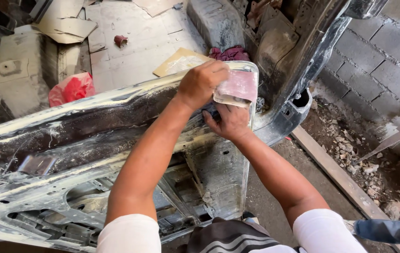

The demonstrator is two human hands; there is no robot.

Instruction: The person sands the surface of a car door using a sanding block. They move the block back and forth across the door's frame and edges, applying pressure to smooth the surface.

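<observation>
Head view: two hands (pixel 218 100), one sandpaper sheet (pixel 240 86).

Left hand (pixel 201 83) on sanding sheet (pixel 237 87) atop door panel (pixel 87 140) corner; right hand (pixel 228 122) just below, against panel. Bag (pixel 71 88) behind panel, block wall (pixel 378 61) to right.

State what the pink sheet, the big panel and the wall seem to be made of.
Pink sheet: likely sandpaper, matte and flexible, bent over the edge.
Panel: seemingly sheet metal, shiny bare patches under scuffed dark paint.
Wall: grey concrete blocks, rough with mortar joints.
</observation>
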